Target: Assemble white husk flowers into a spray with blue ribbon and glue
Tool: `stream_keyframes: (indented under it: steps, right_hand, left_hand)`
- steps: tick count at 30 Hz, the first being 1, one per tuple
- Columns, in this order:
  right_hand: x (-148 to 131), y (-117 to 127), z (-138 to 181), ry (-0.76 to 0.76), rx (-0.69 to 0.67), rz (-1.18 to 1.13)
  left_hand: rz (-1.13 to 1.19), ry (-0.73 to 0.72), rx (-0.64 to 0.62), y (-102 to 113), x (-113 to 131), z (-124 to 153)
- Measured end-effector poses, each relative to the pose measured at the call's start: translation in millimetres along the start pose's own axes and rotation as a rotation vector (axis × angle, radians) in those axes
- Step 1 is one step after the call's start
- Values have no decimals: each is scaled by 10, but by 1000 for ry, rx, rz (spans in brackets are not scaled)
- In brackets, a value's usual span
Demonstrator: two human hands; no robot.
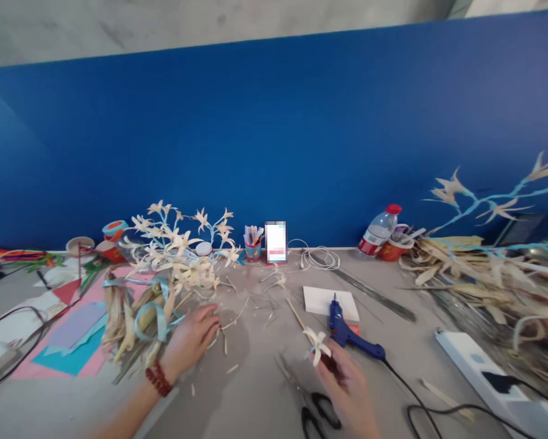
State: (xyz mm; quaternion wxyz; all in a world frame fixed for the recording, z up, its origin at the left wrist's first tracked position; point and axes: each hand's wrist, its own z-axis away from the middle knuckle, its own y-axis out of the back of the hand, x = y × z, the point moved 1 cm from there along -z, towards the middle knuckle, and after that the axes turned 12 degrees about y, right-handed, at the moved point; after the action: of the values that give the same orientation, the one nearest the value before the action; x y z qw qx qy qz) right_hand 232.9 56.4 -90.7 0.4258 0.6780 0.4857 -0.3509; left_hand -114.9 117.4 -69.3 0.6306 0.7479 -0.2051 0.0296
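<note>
My right hand (347,384) pinches a small cream flower (318,345) with pointed petals, which looks made of dried husk. A bit of light blue shows at its base. Black-handled scissors (313,402) lie just left of that hand, and a blue hot glue gun (347,332) rests beyond it, its tip on a white block (308,299). Over the tabletop at left, my left hand (194,338) has its fingers stretched out and holds nothing I can see. It is beside thin husk scraps (225,341) and a coil of light blue ribbon (152,323).
A bunch of finished husk flowers (186,244) stands at the back left. Coloured paper (63,356) lies left. A bottle (378,231), a pile of husks (442,268) and a power strip (475,366) are at right. Wires (374,292) and a phone (275,241) lie further back.
</note>
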Motion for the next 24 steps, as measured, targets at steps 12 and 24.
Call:
stream_keyframes:
  steps: [12, 24]
  right_hand:
    - [-402, -442, 100, 22, -60, -67]
    - [-423, -391, 197, -18, -41, -17]
  left_hand:
    - [-185, 17, -169, -160, 274, -484]
    - [-239, 40, -227, -109, 271, -609]
